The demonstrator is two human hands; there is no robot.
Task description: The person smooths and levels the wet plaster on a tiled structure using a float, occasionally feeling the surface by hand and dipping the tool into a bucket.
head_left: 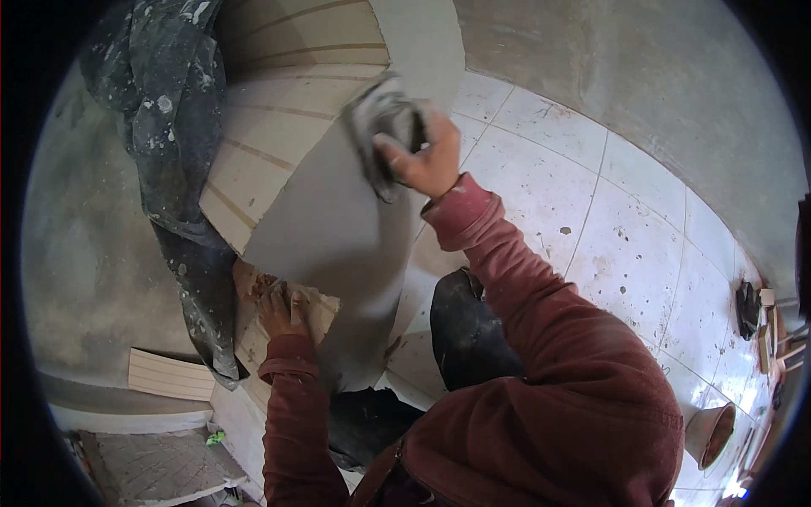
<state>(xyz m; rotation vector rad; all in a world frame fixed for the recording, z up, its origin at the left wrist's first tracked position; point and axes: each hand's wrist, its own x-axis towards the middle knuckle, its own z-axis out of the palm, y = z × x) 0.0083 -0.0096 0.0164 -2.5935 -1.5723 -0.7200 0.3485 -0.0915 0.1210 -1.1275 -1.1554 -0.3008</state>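
My right hand (427, 156) grips a grey, mortar-smeared flat thing (378, 127), blurred by motion, whose exact kind I cannot make out. It is against or just over the upper part of a smooth grey plastered side (325, 215) of a staircase. Beige steps with brown stripes (270, 127) border this grey face on the left. Lower down, my left hand (283, 314) lies flat with fingers apart on a rough-edged beige step (319, 311), holding nothing. Crumbly brown bits show by its fingertips.
A dark sheet (173, 169) with white spatters hangs over the steps at left. White floor tiles (541, 186) with dirt specks spread to the right. A bucket-like container (710, 435) lies lower right. A striped beige piece (171, 373) leans against the left wall.
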